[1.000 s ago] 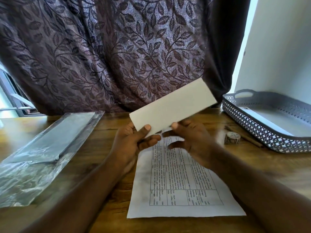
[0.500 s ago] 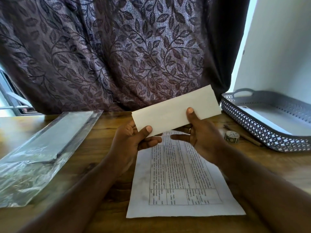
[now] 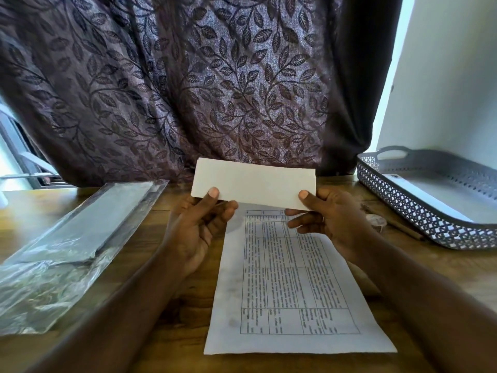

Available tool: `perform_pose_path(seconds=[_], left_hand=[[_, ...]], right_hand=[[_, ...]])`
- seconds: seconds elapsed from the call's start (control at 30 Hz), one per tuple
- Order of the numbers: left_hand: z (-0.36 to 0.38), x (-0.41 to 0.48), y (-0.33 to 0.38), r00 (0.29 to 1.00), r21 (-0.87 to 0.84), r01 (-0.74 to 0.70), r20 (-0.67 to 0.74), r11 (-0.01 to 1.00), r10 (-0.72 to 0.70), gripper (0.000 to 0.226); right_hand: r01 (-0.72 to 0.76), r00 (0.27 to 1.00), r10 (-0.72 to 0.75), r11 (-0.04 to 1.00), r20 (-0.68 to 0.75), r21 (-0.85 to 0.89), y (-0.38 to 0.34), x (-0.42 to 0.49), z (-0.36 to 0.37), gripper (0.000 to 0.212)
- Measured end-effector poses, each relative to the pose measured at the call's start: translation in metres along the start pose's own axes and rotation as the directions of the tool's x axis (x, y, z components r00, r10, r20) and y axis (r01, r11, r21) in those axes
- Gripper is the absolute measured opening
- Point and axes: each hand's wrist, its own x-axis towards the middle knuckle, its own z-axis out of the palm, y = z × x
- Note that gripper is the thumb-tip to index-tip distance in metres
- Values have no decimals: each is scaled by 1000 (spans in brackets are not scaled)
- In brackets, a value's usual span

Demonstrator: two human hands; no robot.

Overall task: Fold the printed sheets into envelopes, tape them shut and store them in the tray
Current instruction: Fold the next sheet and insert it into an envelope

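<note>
Both hands pinched the white envelope [image 3: 254, 183], left hand [image 3: 197, 227] at its lower-left corner, right hand [image 3: 329, 218] lower-right, above the printed sheet [image 3: 290, 292].

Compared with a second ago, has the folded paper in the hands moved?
Yes. The folded paper has swung level: its right end, earlier raised above the handle of the tray, now sits lower than that handle.
</note>
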Motion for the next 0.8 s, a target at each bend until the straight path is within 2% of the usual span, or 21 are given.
perform_pose_path(seconds=[0.23,0.3,0.4,0.47,0.57,0.8], left_hand=[[22,-17,-26,989,206,66,120,976,-92,40],[24,-18,-29,993,259,52,92,964,-79,38],[23,-17,-25,997,208,67,27,976,-74,35],[21,-15,-20,997,147,73,-16,987,-71,31],[14,-8,-12,997,90,9,-73,996,-2,27],[-1,4,4,972,127,-69,-214,990,96,19]], right_hand=[[103,992,-99,994,83,-43,-2,-11,30,15],[107,988,-100,993,117,-55,0,-12,34,25],[95,986,-83,992,143,-80,2,-11,35,32],[95,985,-80,991,155,-91,1,-10,31,29],[98,985,-81,989,153,-109,-1,-8,24,24],[83,987,-66,990,145,-115,-2,-3,7,19]])
